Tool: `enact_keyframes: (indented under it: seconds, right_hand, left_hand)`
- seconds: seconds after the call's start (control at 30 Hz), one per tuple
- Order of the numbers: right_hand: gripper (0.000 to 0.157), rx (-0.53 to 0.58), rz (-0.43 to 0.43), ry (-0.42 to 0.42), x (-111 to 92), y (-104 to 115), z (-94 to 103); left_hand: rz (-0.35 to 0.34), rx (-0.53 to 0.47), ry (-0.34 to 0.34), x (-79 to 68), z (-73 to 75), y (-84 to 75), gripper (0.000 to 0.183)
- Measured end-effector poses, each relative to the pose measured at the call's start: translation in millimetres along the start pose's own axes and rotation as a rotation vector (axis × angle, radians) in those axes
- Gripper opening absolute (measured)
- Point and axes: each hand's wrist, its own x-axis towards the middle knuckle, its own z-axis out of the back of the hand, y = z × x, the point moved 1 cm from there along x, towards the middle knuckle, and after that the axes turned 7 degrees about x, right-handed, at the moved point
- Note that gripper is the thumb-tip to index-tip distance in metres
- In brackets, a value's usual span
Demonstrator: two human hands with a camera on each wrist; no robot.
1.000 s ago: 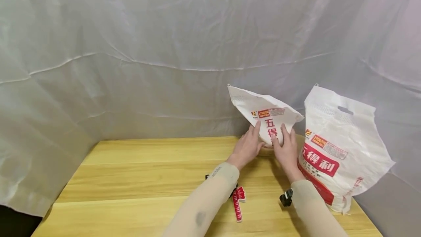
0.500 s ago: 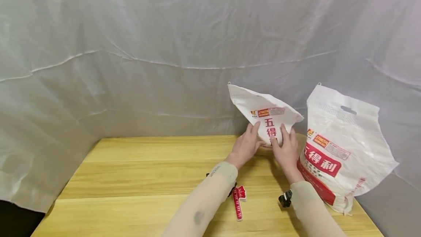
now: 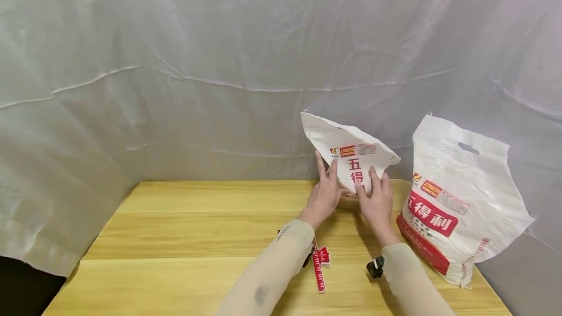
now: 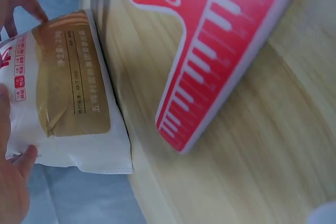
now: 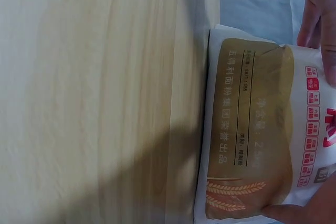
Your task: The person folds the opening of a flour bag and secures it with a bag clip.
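Note:
A white flour bag with red lettering and a golden-brown lower part stands upright at the table's back edge, its top leaning toward the left. Along its left side my left hand rests with fingers spread and extended. My right hand lies against the front right, fingers mostly straight on the lettering. The left wrist view shows the left thumb touching the side of the flour bag. In the right wrist view, my right thumb lies along its lower corner.
A larger white-and-red flour bag with a handle slot stands at the right. A flat red-and-white piece with a piano-key pattern lies beside the left forearm. Behind the wooden table hangs a grey curtain.
My left fingers have spread and stretched upward along the bag's left side. Both hands and the bag sit slightly farther left in the view.

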Motion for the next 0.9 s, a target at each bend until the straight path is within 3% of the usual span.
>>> enact_keyframes:
  seconds: [0.2, 0.53, 0.9]
  right_hand:
    - [0.069, 0.002, 0.031, 0.001, -3.8, 6.9, -6.3]
    - [0.072, 0.007, -0.012, 0.055, -10.3, 18.2, -14.6]
    - [0.072, 0.027, 0.074, 0.086, -20.1, 32.2, -27.9]
  left_hand:
    - [0.002, -0.002, -0.003, -2.2, 7.0, 6.9, 0.102]
    - [0.024, -0.035, -0.013, -10.3, 21.0, 17.7, 0.105]
    - [0.01, -0.094, -0.051, -27.1, 37.9, 40.4, 0.106]
